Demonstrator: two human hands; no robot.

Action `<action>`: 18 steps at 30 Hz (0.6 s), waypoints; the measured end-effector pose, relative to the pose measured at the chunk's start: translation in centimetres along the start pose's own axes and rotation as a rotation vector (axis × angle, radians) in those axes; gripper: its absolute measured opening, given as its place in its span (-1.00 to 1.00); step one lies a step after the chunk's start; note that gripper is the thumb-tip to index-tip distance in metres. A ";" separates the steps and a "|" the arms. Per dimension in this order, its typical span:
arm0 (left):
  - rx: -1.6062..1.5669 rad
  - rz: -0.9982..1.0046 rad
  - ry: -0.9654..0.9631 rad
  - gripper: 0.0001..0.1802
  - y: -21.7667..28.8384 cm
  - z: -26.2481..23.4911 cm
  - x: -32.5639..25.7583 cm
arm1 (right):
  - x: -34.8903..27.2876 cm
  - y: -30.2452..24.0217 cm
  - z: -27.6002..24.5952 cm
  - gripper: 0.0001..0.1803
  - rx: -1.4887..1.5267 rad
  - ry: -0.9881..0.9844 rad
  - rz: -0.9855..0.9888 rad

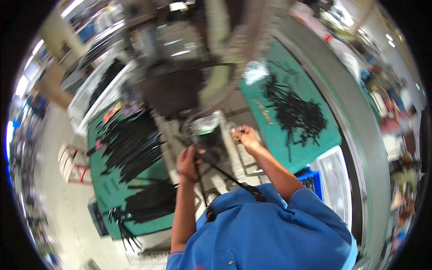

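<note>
My left hand point(186, 164) is closed on a black strap point(217, 167), in front of a large machine. From that hand the strap's dark lengths run down toward the front of my blue shirt. My right hand point(245, 137) is raised a little farther off to the right, its fingers drawn together in a pinch. What lies between those fingertips is too blurred to make out. Between and beyond both hands stands the machine point(173, 87), dark and smeared by motion.
On the left, a green table point(155, 173) bears heaps of long black strips point(130, 146). A second green table point(276, 150) on the right carries a tangled pile of black pieces point(297, 112). Near it are a blue bin point(318, 185), a white crate point(337, 180) and a long conveyor point(371, 153).
</note>
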State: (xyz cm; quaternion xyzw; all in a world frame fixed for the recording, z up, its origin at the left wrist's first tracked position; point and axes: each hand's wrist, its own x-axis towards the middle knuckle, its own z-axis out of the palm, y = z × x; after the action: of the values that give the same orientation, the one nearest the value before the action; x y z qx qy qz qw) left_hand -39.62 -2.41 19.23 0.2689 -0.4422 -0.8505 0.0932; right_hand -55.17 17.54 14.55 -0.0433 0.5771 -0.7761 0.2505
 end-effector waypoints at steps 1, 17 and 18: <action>0.002 0.005 -0.005 -0.80 -0.2 0.0 0.0 | -1.5 0.7 -3.8 -0.82 -0.230 0.207 0.010; 0.126 0.158 0.006 -0.74 -2.3 0.3 0.5 | -9.8 3.2 -23.3 -0.83 -1.729 0.707 0.007; 0.126 0.159 0.023 -0.73 -2.4 0.3 0.5 | -9.7 3.0 -23.7 -0.84 -1.755 0.698 -0.010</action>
State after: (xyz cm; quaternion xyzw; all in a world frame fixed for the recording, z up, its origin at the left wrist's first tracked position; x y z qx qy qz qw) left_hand -39.98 -0.98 17.27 0.2478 -0.5138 -0.8078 0.1485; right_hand -54.12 41.91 6.10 0.0160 0.9973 -0.0349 -0.0618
